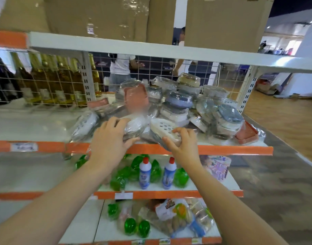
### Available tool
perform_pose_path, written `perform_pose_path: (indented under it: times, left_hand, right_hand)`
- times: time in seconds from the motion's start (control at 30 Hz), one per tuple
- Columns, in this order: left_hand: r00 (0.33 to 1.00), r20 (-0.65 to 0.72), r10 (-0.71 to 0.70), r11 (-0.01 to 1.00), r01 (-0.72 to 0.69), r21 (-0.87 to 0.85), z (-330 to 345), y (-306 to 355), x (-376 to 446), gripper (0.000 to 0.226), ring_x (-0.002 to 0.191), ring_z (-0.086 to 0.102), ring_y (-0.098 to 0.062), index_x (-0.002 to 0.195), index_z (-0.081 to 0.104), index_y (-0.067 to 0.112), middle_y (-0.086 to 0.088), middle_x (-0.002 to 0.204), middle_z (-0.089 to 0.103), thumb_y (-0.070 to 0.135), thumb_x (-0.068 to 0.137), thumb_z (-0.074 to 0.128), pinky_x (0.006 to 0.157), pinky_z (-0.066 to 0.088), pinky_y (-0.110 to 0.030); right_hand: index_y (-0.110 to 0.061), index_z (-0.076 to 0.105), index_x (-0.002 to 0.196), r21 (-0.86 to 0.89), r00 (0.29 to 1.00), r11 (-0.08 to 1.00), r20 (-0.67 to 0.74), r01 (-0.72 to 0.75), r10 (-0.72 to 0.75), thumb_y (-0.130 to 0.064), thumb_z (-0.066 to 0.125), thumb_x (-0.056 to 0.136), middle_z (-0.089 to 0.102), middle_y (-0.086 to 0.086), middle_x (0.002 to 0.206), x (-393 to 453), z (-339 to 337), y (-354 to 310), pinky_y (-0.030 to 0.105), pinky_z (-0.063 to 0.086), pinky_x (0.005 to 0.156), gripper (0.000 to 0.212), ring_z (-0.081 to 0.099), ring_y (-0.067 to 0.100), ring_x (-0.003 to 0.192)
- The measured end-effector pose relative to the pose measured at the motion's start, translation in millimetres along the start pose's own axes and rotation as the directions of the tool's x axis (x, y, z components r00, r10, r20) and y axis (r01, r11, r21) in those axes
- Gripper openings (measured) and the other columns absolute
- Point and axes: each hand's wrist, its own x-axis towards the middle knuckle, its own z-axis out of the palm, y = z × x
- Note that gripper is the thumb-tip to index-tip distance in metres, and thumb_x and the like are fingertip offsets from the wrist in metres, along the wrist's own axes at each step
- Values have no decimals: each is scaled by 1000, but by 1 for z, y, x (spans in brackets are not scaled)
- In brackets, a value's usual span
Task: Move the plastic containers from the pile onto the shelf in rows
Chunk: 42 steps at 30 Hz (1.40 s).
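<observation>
A pile of plastic containers (178, 103) fills the right half of the middle shelf (36, 124), at the centre of the frame. Each is a shallow, rounded dish sealed in crinkled clear wrap; the colours are salmon pink, grey-blue, white and beige, and several sit stacked while others tilt against each other. The left hand (109, 138) grips a wrapped white and grey container (135, 126) at the pile's front edge, fingers curled over its top and thumb beneath. The right hand (183, 144) holds a cream container (164, 129) with a perforated top, fingers curled on its upper face and thumb under the near edge; it appears tilted over the shelf's orange lip, though motion blur makes this uncertain. At lower centre, a lower shelf (195, 188) carries two white bottles with red caps (145, 174) among green pouches (156, 171).
</observation>
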Motion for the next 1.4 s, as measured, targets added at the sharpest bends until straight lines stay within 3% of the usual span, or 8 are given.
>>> perform_pose_path:
  times: [0.2, 0.33, 0.7, 0.87, 1.0, 1.13, 1.3, 1.4]
  left_hand:
    - [990, 15, -140, 990, 140, 19, -42, -53, -41, 61, 96, 57, -37, 123, 58, 11, -13, 111, 59, 46, 75, 72, 71, 46, -41]
    - [964, 9, -267, 963, 267, 36, -65, -93, -56, 61, 96, 57, -36, 117, 59, 6, -15, 105, 60, 48, 74, 72, 70, 44, -40]
    - [838, -117, -532, 836, 542, 86, -103, -236, -46, 56, 96, 55, -33, 110, 55, 5, -13, 103, 56, 51, 79, 65, 62, 33, -34]
    - [767, -103, -634, 761, 642, 92, -101, -310, -21, 56, 98, 56, -34, 111, 54, 6, -14, 105, 55, 52, 81, 63, 64, 35, -35]
    - [717, -99, -690, 713, 697, 78, -98, -366, -10, 53, 102, 55, -33, 114, 52, 8, -12, 109, 56, 50, 82, 64, 66, 36, -35]
    - [659, -123, -742, 658, 751, 56, -99, -421, -7, 51, 100, 56, -34, 114, 52, 9, -14, 110, 58, 48, 83, 63, 69, 40, -37]
    - [574, -126, -809, 575, 817, 32, -109, -501, -5, 48, 101, 56, -35, 114, 49, 11, -13, 107, 59, 47, 84, 62, 74, 44, -39]
    - [579, -135, -804, 577, 815, 53, -120, -556, -4, 46, 99, 55, -34, 110, 47, 9, -10, 101, 56, 45, 86, 60, 69, 39, -37]
  right_hand:
    - [-18, 61, 121, 54, 992, 997, 103, 61, -66, -41, 67, 83, 43, 3, 116, -30, 48, -48, 43, 40, 100, 44, 45, 27, 114]
    - [-23, 62, 121, 100, 983, 991, 152, 92, -107, -46, 65, 82, 42, -1, 115, -33, 86, -79, 44, 41, 100, 45, 45, 25, 114]
    - [-26, 58, 125, 226, 921, 955, 296, 191, -254, -54, 60, 83, 36, -8, 116, 7, 231, -182, 45, 46, 96, 50, 51, 27, 110]
    - [-26, 59, 124, 216, 896, 947, 328, 237, -299, -53, 60, 84, 41, -1, 122, 52, 309, -220, 44, 44, 97, 49, 53, 27, 107]
    - [-31, 58, 124, 215, 872, 944, 374, 250, -316, -72, 49, 77, 43, -2, 124, 81, 371, -248, 45, 46, 94, 63, 54, 24, 106]
    - [-25, 60, 124, 234, 833, 945, 455, 228, -314, -54, 61, 83, 44, 2, 120, 95, 432, -278, 42, 44, 98, 50, 52, 28, 109]
    - [-20, 63, 120, 214, 779, 933, 513, 291, -360, -47, 64, 84, 48, 5, 120, 100, 507, -323, 37, 38, 102, 45, 48, 24, 111]
    - [-18, 66, 117, 240, 792, 929, 487, 283, -367, -44, 66, 84, 52, 9, 119, 101, 553, -357, 39, 37, 102, 42, 48, 25, 113]
